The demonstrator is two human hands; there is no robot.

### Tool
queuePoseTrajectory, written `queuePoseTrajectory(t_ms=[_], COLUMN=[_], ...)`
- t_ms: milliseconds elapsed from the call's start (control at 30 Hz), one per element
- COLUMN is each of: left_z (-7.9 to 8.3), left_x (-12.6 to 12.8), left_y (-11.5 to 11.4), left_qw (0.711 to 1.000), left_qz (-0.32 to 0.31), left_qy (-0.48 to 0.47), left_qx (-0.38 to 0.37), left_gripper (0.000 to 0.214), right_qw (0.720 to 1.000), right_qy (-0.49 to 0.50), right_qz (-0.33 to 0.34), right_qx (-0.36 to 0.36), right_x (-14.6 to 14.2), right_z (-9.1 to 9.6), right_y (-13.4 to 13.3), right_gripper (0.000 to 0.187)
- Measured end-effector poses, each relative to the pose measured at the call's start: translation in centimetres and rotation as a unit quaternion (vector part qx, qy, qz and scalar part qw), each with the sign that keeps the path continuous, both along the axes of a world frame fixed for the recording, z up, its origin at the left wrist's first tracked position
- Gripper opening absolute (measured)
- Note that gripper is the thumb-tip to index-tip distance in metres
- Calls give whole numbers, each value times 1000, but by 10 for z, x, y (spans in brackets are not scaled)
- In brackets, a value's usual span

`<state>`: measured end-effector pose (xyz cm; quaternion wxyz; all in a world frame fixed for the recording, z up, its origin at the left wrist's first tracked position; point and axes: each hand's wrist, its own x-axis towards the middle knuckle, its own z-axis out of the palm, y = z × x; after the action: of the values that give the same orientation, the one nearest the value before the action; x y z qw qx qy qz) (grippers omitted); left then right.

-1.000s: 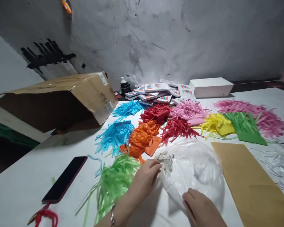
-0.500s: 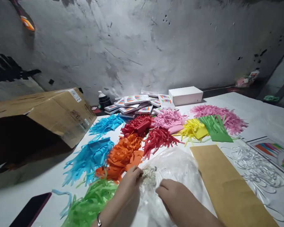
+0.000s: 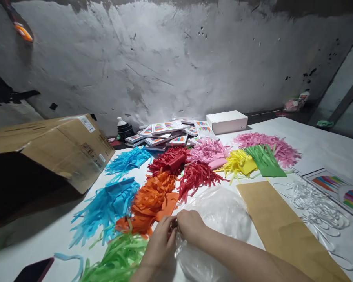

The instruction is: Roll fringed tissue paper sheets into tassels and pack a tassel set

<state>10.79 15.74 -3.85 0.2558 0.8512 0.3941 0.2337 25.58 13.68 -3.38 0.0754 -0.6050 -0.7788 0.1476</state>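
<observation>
"Orange fringe point(image 3: 154, 192) lies left. Next?"
"Left hand point(image 3: 161, 237), then right hand point(image 3: 191, 226), fingertips pinched together, apparently on the left end of the plastic bag point(image 3: 223, 209)."
"And its bulk?"
"Rightward, nearer the right hand, toward the near edge of the bench point(image 3: 317, 150)."

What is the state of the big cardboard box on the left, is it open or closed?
Open: the cardboard box shows its dark inside through an uncovered near side.
</observation>
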Motion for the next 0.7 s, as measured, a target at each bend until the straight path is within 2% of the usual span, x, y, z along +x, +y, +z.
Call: queuePoseTrajectory(t_ms=[100, 167, 200, 267, 367, 433, 533, 633, 700], left_z=[-6, -7, -6, 2, 33, 61, 99, 118, 121], left_x=[5, 3, 1, -4, 1, 22, 75, 137, 173], left_y=[0, 1, 2, 4, 7, 5, 1, 1, 7], left_qw=[1000, 1000, 1000, 999, 997, 995, 987, 978, 970], left_qz=[-24, -27, -23, -5, 12, -10, -95, -174, -210], left_qy=[-1, -6, -13, -28, -41, -55, -75, -68, -78], left_qx=[1, 6, 12, 27, 57, 80, 102, 97, 97], left_gripper=[26, 30, 33, 37, 35, 30, 22, 19, 19], right_qw=[999, 998, 996, 986, 957, 940, 931, 935, 938], right_qy=[33, 70, 89, 107, 79, 39, -13, -44, -55], right_qz=[0, 3, -3, -79, -226, -295, -328, -303, -276], right_qx=[-27, 1, 28, 99, 165, 168, 162, 176, 200], right_x=[12, 37, 57, 110, 205, 257, 302, 318, 325], right_z=[17, 34, 43, 57, 60, 48, 23, 13, 20], right_y=[-12, -28, -36, -51, -58, -52, -35, -24, -23], right_gripper=[34, 31, 31, 24, 31, 33, 36, 36, 36])
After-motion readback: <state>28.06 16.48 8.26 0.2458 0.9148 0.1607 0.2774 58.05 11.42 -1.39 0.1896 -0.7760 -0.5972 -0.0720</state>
